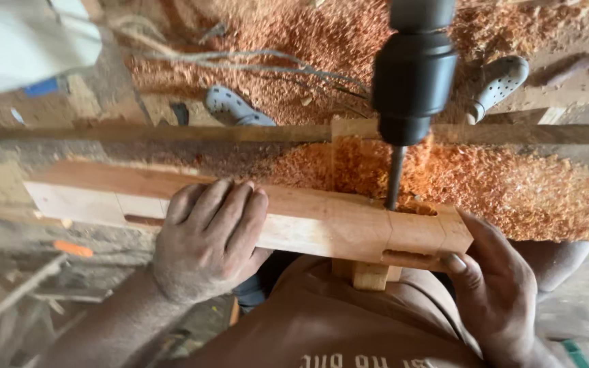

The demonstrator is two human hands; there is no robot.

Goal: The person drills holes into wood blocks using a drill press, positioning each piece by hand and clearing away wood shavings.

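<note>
Two hands steady a reddish timber piece (308, 225) on the bench (553, 197) — left hand (209, 238), grip closed over its top; right hand (492, 286), fingers cupping its end. A drill bit (395, 178) stands in the mortise — shavings (512, 184) behind.

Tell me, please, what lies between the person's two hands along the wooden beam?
In the head view, bare beam runs from left hand to right hand; the drill bit enters its top.
</note>
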